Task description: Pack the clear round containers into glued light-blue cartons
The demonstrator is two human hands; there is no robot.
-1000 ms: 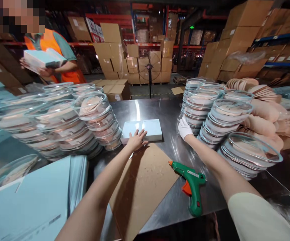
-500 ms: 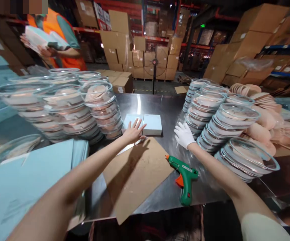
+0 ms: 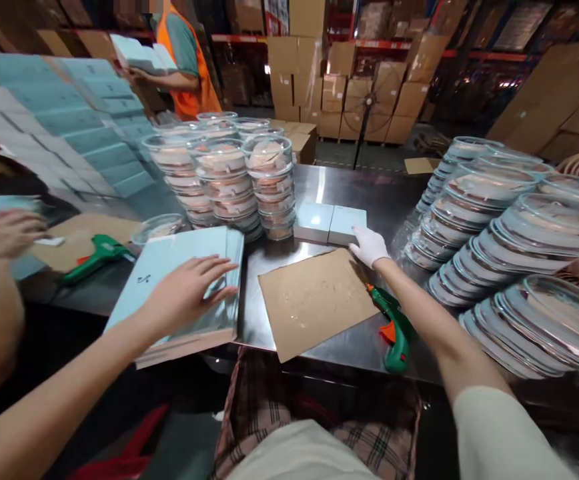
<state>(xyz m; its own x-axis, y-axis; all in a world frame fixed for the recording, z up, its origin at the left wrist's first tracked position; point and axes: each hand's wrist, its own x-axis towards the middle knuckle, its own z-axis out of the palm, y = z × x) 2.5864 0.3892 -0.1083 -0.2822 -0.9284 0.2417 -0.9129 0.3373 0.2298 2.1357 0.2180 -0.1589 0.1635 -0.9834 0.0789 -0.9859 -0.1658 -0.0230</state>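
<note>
Fingers of our left hand (image 3: 189, 291) lie spread and flat on the stack of pale blue flat sheets (image 3: 179, 280) at the table's (image 3: 319, 187) near left edge, pressing rather than gripping. Our gloved right hand (image 3: 368, 246) rests with loosely curled fingers on the near corner of the small blue boxes (image 3: 329, 223), mid-table, just beyond the cardboard sheet (image 3: 314, 300). We judge this a fetching step: one sheet must be peeled off the stack cleanly. Beside our right forearm lies the green glue gun (image 3: 394, 333).
</note>
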